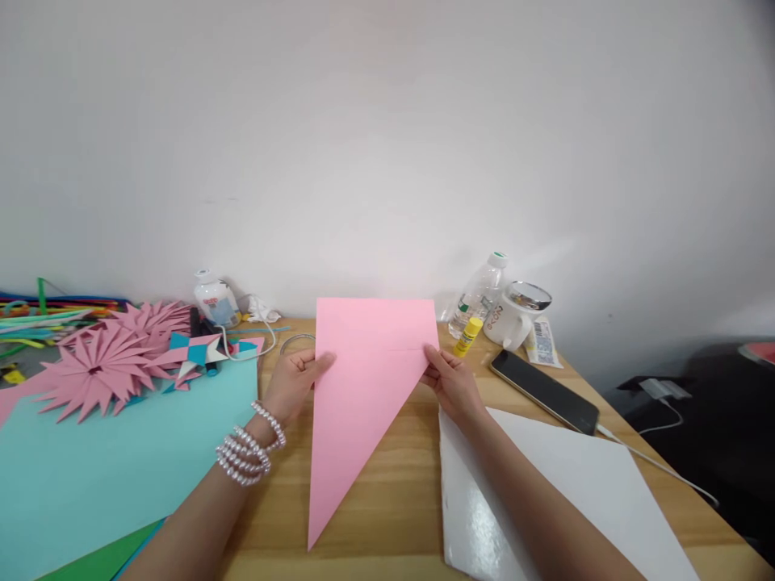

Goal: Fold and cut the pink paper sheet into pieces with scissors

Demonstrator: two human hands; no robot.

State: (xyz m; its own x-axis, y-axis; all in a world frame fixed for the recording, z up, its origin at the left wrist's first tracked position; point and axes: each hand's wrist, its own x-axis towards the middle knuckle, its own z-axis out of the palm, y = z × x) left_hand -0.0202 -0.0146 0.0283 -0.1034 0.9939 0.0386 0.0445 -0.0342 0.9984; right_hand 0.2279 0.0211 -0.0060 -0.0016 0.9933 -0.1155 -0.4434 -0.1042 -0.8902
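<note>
The pink paper [369,387] is in the centre of the frame, with a straight upper edge and sides narrowing to a point low down. The fingers of the left hand [296,383] pinch its left edge, and those of the right hand [453,383] pinch the right edge, near the upper corner. Below it, a strip of wooden desk [379,516] gives room between the light blue sheet [121,476] at lower left and the white board [581,492] at lower right. The board's left edge lies just beside this strip. The desk's right edge runs slanting to the lower right corner, and the phone [545,391] lies near this edge. At centre right stand a yellow glue stick [468,336], a tilted clear bottle [481,294] with a green label and a white mug [508,319]. The mug bears dark letters, perhaps "OVO", but they are turned and small. The white bottle [216,303] at left has red print, which I cannot read.
</note>
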